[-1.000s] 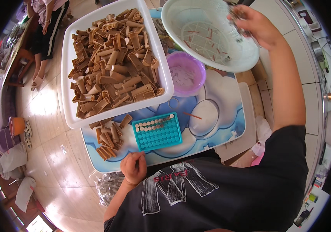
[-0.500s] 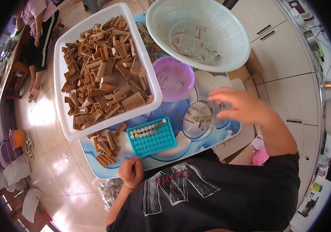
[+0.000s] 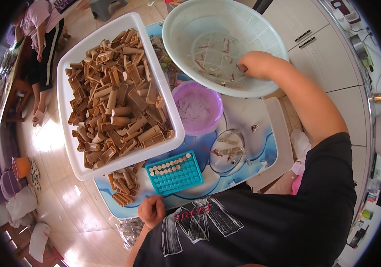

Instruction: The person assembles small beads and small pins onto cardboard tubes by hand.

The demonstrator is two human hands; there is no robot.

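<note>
My right hand (image 3: 258, 65) reaches over the rim of a large pale green plastic basket (image 3: 179, 55), its fingers curled and pointing down. Thin reddish strips (image 3: 226, 45) and small clear bits lie in the basket's bottom. What those fingers hold, if anything, is hidden. By the table's near edge my left hand (image 3: 151, 210) is closed, with its contents out of sight. Just beyond it sits a teal tray (image 3: 179, 179) of round slots, two rows partly filled with pale round pieces (image 3: 166, 169). Brown half-round pieces (image 3: 123, 183) are piled left of the tray.
A big white tub (image 3: 77, 167) heaped with brown pieces stands at the left. A purple bowl (image 3: 217, 118) of whitish material is beside it. Small clear and reddish bits (image 3: 230, 151) lie on the blue patterned table (image 3: 217, 178). Another person (image 3: 43, 40) stands at far left.
My right hand has gone from above the table bits up into the pale green basket, and its fingers have closed. My left hand stays closed by the edge. The whole view has shifted slightly.
</note>
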